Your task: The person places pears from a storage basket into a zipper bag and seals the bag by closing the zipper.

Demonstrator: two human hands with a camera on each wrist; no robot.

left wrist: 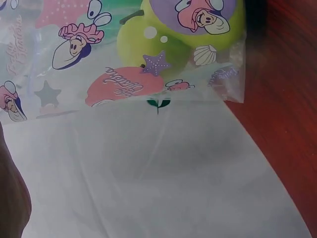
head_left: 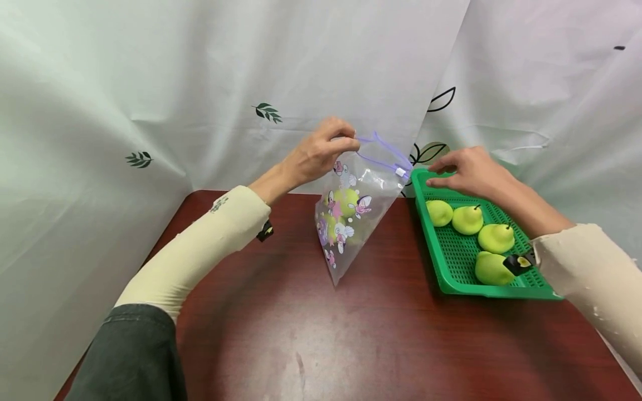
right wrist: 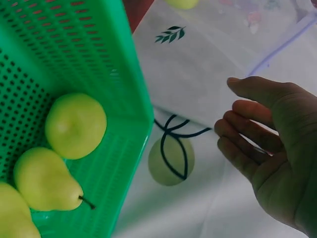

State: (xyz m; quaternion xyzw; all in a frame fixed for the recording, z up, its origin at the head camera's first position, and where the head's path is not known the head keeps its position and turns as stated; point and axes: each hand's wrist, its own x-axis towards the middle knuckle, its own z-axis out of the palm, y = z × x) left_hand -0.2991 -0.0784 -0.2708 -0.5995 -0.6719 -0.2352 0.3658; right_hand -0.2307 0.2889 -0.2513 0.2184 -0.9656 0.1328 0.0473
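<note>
My left hand (head_left: 323, 147) pinches the top edge of a clear zip bag (head_left: 368, 206) with cartoon prints and a purple zip. Green pears (head_left: 346, 201) show through its lower part, and the left wrist view has a pear (left wrist: 148, 47) behind the film. The bag's mouth gapes between its purple edges, with a white slider (head_left: 400, 172) at the right end. My right hand (head_left: 473, 172) hovers over the near-left rim of the green basket (head_left: 433, 250), fingers loosely bent around nothing; the right wrist view shows this hand (right wrist: 272, 144) beside the basket, apart from the bag.
Several green pears (head_left: 495, 238) lie in the basket on the right of the dark red table (head_left: 281, 334). A white cloth (head_left: 225, 83) with leaf prints hangs behind the table and along its sides.
</note>
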